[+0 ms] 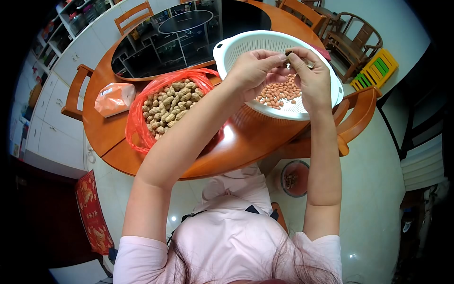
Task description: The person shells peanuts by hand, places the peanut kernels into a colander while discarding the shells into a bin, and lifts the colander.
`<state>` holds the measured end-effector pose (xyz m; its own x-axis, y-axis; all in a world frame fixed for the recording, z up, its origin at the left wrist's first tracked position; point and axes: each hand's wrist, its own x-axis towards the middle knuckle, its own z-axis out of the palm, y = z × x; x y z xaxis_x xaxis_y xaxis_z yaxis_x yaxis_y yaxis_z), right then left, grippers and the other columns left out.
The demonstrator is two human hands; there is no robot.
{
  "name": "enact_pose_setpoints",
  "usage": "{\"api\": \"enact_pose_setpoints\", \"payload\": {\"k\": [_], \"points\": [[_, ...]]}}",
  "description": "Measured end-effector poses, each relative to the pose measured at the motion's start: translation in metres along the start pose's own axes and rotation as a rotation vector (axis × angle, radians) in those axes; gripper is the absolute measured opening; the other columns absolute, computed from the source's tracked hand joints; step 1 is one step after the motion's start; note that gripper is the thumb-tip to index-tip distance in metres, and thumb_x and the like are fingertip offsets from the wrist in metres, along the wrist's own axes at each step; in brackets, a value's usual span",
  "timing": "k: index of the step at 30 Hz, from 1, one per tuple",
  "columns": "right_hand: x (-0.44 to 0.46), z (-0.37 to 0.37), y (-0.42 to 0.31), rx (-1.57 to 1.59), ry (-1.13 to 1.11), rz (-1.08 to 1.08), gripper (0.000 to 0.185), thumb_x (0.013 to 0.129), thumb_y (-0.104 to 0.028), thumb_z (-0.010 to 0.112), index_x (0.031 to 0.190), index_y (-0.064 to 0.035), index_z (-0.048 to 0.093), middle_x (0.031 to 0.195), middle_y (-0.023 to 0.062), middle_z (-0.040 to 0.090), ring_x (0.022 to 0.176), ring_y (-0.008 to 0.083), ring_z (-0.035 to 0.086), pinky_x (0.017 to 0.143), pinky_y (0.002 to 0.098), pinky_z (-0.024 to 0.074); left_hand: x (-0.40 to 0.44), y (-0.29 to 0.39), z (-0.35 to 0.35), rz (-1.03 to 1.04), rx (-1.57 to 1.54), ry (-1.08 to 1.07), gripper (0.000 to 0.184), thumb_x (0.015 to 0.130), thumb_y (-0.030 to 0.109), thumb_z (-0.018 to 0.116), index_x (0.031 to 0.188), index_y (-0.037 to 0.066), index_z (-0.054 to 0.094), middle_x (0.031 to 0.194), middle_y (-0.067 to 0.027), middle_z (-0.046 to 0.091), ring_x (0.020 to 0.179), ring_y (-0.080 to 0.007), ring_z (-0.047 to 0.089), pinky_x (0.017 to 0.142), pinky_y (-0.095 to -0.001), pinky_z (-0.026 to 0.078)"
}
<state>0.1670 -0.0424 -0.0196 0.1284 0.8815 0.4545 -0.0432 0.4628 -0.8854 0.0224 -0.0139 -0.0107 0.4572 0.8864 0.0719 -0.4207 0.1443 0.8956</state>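
Both hands are raised over a white colander (pixel 227 49) with shelled peanuts (pixel 278 93) in its bottom. My left hand (pixel 255 71) pinches a dark peanut shell (pixel 288 54) between thumb and fingertips. Gripping the same shell from the other side is my right hand (pixel 312 83), its thumb against the fingers, with a piece of shell (pixel 310 66) showing beside the thumb. Whether a kernel is inside is hidden by the fingers. Left of the colander, a red plastic bag (pixel 137 116) lies open, full of unshelled peanuts (pixel 172 106).
The round wooden table (pixel 101 135) carries a black glass turntable (pixel 142 59) and an orange-and-white tissue pack (pixel 115 98). Below the table's edge, a bin (pixel 299 182) with shells in it stands on the floor. Wooden chairs (pixel 75 97) surround the table, and a yellow-green folding stool (pixel 377 71) stands at the right.
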Motion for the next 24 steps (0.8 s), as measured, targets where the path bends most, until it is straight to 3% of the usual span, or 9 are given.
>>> {"api": "enact_pose_setpoints", "payload": {"k": [3, 6, 15, 18, 21, 24], "points": [[-0.003, 0.006, -0.006, 0.019, -0.010, -0.005, 0.015, 0.086, -0.006, 0.057, 0.098, 0.0027, 0.061, 0.085, 0.0050, 0.063, 0.072, 0.0093, 0.060, 0.064, 0.0198, 0.0491, 0.005, -0.003, -0.006, -0.010, -0.057, -0.026, 0.012, 0.085, 0.004, 0.057, 0.094, -0.004, 0.056, 0.082, -0.0100, 0.062, 0.071, -0.0136, 0.064, 0.058, -0.0202, 0.055], [-0.001, 0.007, 0.000, 0.025, -0.027, -0.047, 0.014, 0.087, -0.006, 0.056, 0.097, 0.0029, 0.060, 0.085, 0.0052, 0.063, 0.074, 0.0101, 0.060, 0.067, 0.0207, 0.0494, 0.004, -0.003, -0.002, 0.016, -0.048, 0.038, 0.007, 0.084, 0.004, 0.057, 0.087, -0.001, 0.055, 0.079, -0.0090, 0.061, 0.066, -0.0129, 0.063, 0.054, -0.0192, 0.053], [-0.008, 0.015, -0.012, -0.044, 0.060, -0.054, 0.012, 0.088, -0.008, 0.055, 0.094, 0.0019, 0.059, 0.083, 0.0049, 0.062, 0.073, 0.0093, 0.059, 0.068, 0.0212, 0.0487, -0.003, -0.005, 0.015, 0.166, -0.024, 0.108, 0.008, 0.084, 0.004, 0.058, 0.082, 0.003, 0.050, 0.077, -0.0081, 0.060, 0.065, -0.0140, 0.062, 0.052, -0.0208, 0.049], [-0.014, 0.019, -0.010, -0.085, 0.155, -0.164, 0.011, 0.088, -0.008, 0.054, 0.093, 0.0013, 0.057, 0.081, 0.0044, 0.061, 0.071, 0.0089, 0.059, 0.066, 0.0219, 0.0489, -0.007, -0.006, 0.023, 0.234, -0.116, 0.102, 0.010, 0.080, 0.000, 0.058, 0.081, -0.001, 0.048, 0.072, -0.0096, 0.058, 0.060, -0.0149, 0.062, 0.048, -0.0238, 0.050], [-0.020, 0.024, -0.010, -0.140, 0.218, -0.189, 0.011, 0.089, -0.009, 0.053, 0.091, 0.0014, 0.056, 0.081, 0.0042, 0.060, 0.069, 0.0086, 0.058, 0.063, 0.0219, 0.0489, -0.010, -0.012, 0.028, 0.255, -0.143, 0.121, 0.010, 0.080, 0.000, 0.057, 0.083, -0.001, 0.048, 0.073, -0.0099, 0.058, 0.059, -0.0152, 0.061, 0.049, -0.0242, 0.051], [-0.022, 0.025, -0.013, -0.173, 0.260, -0.159, 0.013, 0.091, -0.010, 0.052, 0.093, 0.0024, 0.054, 0.080, 0.0050, 0.059, 0.068, 0.0069, 0.057, 0.059, 0.0198, 0.0485, -0.014, -0.020, 0.033, 0.250, -0.139, 0.118, 0.010, 0.083, 0.006, 0.059, 0.085, 0.002, 0.049, 0.078, -0.0097, 0.059, 0.065, -0.0155, 0.060, 0.058, -0.0257, 0.051]]}}
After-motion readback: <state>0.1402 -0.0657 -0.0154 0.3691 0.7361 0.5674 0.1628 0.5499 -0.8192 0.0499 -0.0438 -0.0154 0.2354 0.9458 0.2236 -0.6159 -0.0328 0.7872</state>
